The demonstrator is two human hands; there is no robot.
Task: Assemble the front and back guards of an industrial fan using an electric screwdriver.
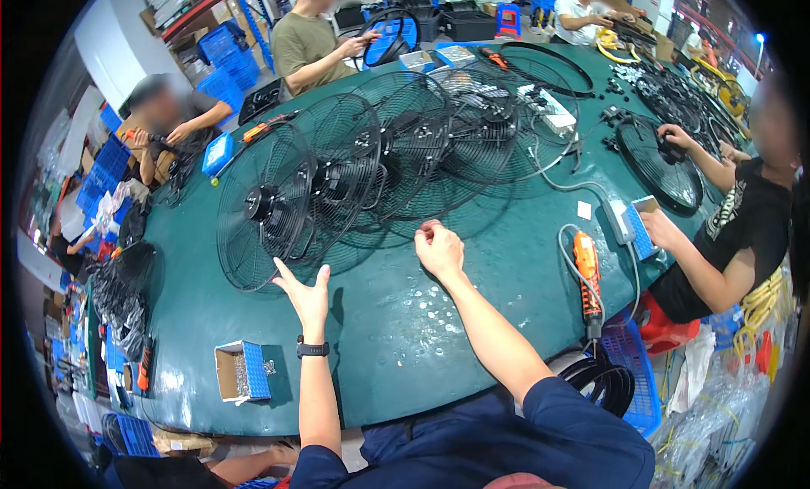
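My left hand [305, 298], with a dark band on its wrist, reaches forward with fingers apart and nothing in it. Its fingertips are at the near edge of the leftmost black fan guard [245, 265]; whether they touch the wire I cannot tell. My right hand [440, 250] is closed, fingertips pinched together, just in front of the row of fans. Anything inside that pinch is too small or hidden to name. Several black wire fan cages with dark motors [260, 204] overlap in a row across the green table [380, 345].
A small open box of metal fasteners [243, 372] sits near the left front. An orange electric screwdriver [586, 265] and a white power strip [618, 222] with cables lie to the right. A co-worker's hand [675, 141] handles another fan. Black plastic bags [120, 307] lie far left.
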